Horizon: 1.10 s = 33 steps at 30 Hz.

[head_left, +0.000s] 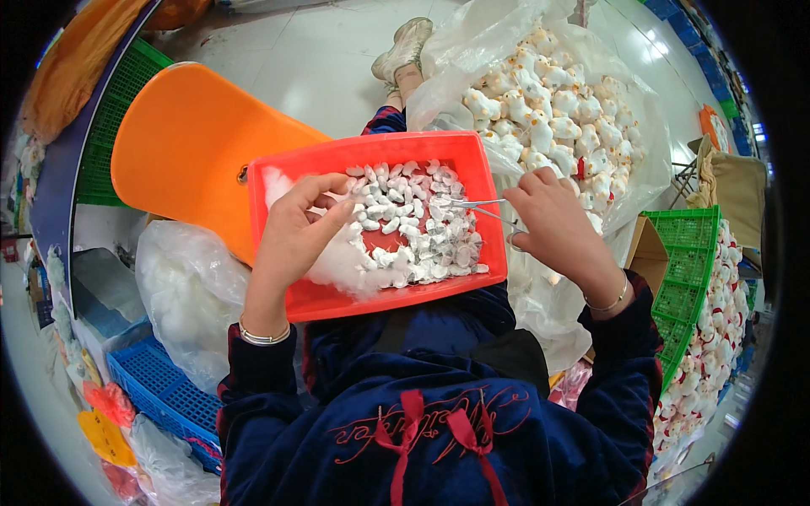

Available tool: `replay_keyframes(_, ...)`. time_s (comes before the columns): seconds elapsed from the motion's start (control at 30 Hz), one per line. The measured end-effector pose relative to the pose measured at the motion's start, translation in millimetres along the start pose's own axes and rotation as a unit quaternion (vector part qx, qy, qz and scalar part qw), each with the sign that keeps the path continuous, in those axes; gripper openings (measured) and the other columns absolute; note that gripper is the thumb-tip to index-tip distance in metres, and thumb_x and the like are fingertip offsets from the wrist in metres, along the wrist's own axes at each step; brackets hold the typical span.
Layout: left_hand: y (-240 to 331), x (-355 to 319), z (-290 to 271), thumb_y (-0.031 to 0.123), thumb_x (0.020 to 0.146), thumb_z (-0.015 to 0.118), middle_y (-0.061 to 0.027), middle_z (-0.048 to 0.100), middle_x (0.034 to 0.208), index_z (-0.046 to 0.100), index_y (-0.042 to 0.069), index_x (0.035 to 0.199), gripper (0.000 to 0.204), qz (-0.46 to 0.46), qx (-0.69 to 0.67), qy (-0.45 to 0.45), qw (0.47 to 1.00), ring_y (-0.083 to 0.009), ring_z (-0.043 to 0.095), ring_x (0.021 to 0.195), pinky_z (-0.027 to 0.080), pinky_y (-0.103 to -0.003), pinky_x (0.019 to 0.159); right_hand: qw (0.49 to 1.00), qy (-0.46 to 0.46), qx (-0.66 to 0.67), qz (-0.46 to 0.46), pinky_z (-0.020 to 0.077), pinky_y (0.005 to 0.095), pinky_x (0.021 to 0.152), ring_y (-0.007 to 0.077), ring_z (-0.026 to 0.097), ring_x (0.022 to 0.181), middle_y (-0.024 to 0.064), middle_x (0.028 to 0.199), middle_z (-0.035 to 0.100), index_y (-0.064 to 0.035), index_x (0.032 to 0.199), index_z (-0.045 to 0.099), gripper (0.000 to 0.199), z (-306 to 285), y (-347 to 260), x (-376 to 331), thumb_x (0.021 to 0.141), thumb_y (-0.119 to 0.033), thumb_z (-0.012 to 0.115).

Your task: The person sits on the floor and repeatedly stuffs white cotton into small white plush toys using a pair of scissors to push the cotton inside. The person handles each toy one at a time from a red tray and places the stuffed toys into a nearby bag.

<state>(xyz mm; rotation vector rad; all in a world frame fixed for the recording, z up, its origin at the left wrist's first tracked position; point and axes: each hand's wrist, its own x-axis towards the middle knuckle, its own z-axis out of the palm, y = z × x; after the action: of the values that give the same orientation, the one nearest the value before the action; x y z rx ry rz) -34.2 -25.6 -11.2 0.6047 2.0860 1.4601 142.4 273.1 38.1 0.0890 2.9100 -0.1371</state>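
**Small white pieces (391, 196) lying in red tray, right hand (553, 221) grasping metal tool (479, 204)**

The small white pieces are lying loosely across the floor of the red tray (392, 307), crowding most densely toward its right side. White stuffing (342, 263) is filling the tray's lower left part. The metal tool, scissor-handled, is pointing left over the pieces; whether its tip is gripping one cannot be told. The right hand is grasping its handles. The left hand (295, 223) is curling over the tray's left side, fingertips near the pieces; whether it is pinching one cannot be told. The tray is resting over the person's lap. An orange chair (198, 126) is standing to the left, beyond a clear bag (190, 291). Ahead and right, a large plastic bag (460, 51) is holding white plush toys (540, 114). A green crate (682, 274) is standing farther right.
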Motion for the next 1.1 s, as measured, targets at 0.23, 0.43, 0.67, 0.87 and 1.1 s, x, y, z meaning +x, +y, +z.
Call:
replay_keyframes(0.23, -8, -5, 6, 0.015, 0.097, 0.07, -0.0042, 0.071, 0.105, 0.069, -0.001, 0.123, 0.03, -0.009, -0.034, -0.06, 0.998, -0.0101, 0.064, 0.091, 0.052, -0.025, 0.081, 0.985, -0.115, -0.12, -0.034, 0.0465, 0.0422, 0.083, 0.0309, 0.059, 0.104, 0.0101, 0.096, 0.066, -0.008, 0.082, 0.072, 0.017, 28, -8, 46, 0.069, -0.016, 0.079)
replay_keyframes(0.43, -23, -14, 15, 0.045, 0.112, 0.037, -0.0145, 0.07, 0.12, 0.061, -0.003, 0.133, 0.057, -0.069, -0.369, -0.054, 0.925, -0.0211, 0.068, 0.103, 0.056, -0.034, 0.088, 0.983, -0.176, -0.024, -0.037, 0.0468, 0.0449, 0.084, 0.0301, 0.063, 0.095, 0.0085, 0.086, 0.067, -0.0098, 0.085, 0.074, 0.018, 15, 0, 53, 0.069, -0.016, 0.079)
replay_keyframes(0.67, -8, -7, 35, 0.062, 0.108, 0.023, -0.0208, 0.062, 0.139, 0.056, -0.003, 0.142, 0.08, -0.08, -0.597, -0.048, 0.797, -0.0277, 0.061, 0.124, 0.051, -0.039, 0.1, 0.995, -0.061, -0.067, -0.03, 0.0483, 0.0471, 0.086, 0.0304, 0.062, 0.104, 0.0084, 0.094, 0.068, -0.009, 0.09, 0.073, 0.02, 18, 3, 41, 0.073, -0.018, 0.078)
replay_keyframes(0.87, -5, -12, 42, 0.068, 0.106, 0.023, -0.0225, 0.054, 0.149, 0.052, -0.001, 0.147, 0.084, -0.055, -0.634, -0.067, 0.768, -0.0324, 0.055, 0.133, 0.048, -0.046, 0.106, 0.977, -0.079, -0.185, -0.069, 0.046, 0.0441, 0.087, 0.0285, 0.061, 0.102, 0.0077, 0.09, 0.066, -0.01, 0.085, 0.073, 0.018, 62, -15, 57, 0.07, -0.018, 0.078)
replay_keyframes(1.1, -5, -15, 40, 0.067, 0.106, 0.021, -0.0224, 0.053, 0.15, 0.051, 0.0, 0.147, 0.084, -0.029, -0.638, -0.083, 0.765, -0.0324, 0.054, 0.134, 0.046, -0.047, 0.107, 0.986, -0.125, 0.061, -0.09, 0.0448, 0.0422, 0.082, 0.0262, 0.063, 0.089, 0.004, 0.079, 0.063, -0.0099, 0.088, 0.073, 0.016, 4, 4, 37, 0.072, -0.013, 0.073)
